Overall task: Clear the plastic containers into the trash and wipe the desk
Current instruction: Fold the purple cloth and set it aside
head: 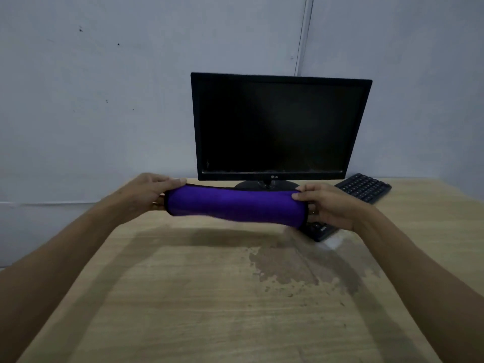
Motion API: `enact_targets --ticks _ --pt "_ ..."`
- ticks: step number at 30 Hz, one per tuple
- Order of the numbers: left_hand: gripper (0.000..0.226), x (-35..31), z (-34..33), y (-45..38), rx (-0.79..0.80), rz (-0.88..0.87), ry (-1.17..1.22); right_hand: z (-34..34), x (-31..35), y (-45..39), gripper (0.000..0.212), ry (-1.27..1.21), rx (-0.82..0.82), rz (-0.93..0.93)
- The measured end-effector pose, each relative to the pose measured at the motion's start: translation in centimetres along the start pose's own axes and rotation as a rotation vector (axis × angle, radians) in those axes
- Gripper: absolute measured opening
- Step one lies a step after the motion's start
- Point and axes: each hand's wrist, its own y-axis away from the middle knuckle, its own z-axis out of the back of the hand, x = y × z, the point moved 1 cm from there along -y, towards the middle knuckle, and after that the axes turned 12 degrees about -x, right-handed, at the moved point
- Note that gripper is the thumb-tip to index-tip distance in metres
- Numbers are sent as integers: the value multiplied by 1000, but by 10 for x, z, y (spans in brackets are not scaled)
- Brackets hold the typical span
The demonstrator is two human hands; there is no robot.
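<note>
You have a black monitor (280, 127) at twelve o'clock, upright on its stand, screen dark, a small logo centred on the lower bezel. Its round base (251, 185) sits below the screen, partly hidden. At two o'clock from the frame's centre lies a black keyboard (364, 188), set at an angle, its far end just beside the monitor's lower right corner; its near end shows again lower down, at about three o'clock, the middle stretch hidden. Behind both stands a pale grey wall (104, 87), marked with a few dark specks. A thin vertical conduit (305, 35) runs down the wall above the monitor at one o'clock.
</note>
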Motion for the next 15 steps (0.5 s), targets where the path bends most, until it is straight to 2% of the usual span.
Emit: enact_targets --ticks 4,6,11,15 --pt "39 -21 -9 6 -189 -54 -81 -16 22 -8 15 143 -166 34" --pt "37 -31 -17 11 -223 -30 -118 -27 32 -6 16 205 -208 60" --pt "33 -51 -43 30 -186 82 -109 -58 50 9 15 299 -206 158" --pt "28 -70 -64 45 -123 89 -36 -87 62 25 14 302 -144 290"
